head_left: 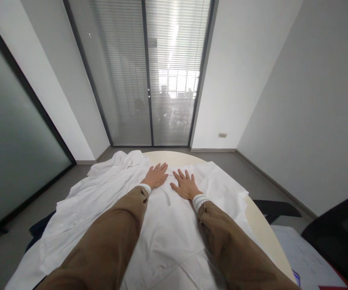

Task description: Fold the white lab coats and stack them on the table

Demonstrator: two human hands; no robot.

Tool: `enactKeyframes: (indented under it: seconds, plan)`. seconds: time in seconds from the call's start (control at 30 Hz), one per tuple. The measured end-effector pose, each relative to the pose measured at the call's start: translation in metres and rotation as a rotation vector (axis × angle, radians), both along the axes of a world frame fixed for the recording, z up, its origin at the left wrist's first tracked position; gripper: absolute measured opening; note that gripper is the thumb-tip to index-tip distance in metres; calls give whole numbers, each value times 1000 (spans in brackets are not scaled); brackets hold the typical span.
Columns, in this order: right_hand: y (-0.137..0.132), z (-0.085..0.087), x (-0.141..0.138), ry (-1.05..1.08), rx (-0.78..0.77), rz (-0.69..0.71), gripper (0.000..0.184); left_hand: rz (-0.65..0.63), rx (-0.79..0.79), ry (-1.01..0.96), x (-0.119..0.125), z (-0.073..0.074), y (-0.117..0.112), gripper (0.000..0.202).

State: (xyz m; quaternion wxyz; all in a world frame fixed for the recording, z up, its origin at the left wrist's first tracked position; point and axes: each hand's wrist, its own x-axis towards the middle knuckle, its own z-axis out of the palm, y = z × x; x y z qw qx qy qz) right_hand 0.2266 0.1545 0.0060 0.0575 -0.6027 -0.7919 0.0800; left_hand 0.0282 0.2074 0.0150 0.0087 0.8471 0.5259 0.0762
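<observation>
A white garment (168, 225) lies spread over a round cream table (264, 229). Both of my arms, in brown sleeves with white cuffs, reach out across it. My left hand (156, 175) rests flat on the cloth near the table's far side, fingers stretched out and holding nothing. Just to its right, my right hand (186, 184) also lies palm down on the cloth with its fingers spread. The two hands are a short gap apart. A bunched part of the garment (122, 160) is heaped at the far left.
A black chair (340, 237) stands at the right, with papers (307, 257) beside the table. Glass doors with blinds (145, 72) fill the far wall. A dark glass partition (13, 137) runs along the left. Grey floor surrounds the table.
</observation>
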Motion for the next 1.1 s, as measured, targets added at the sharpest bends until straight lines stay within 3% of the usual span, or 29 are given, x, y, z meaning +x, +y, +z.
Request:
enactKeyframes:
  seconds: [0.2,0.37,0.53,0.67,0.87,1.0,1.1]
  plan:
    - [7,1,2,19,-8,-10,78,-12,-31,-11,-2,-10,1,51]
    - [14,-5,5,33,14,-131,92,26,-61,-1,-3,-9,3,55]
    - [18,-10,10,16,-3,-173,95,51,-62,3,-6,-7,4,61]
    - [17,-13,12,0,16,-165,92,95,8,-4,-17,2,1,59]
    - [11,-2,9,-36,87,-165,75,266,289,-15,-48,26,-11,44]
    - [-2,13,0,-11,186,-20,64,349,325,31,-56,38,-21,46]
    - [-14,18,-7,52,103,103,67,404,344,31,-55,43,-31,54]
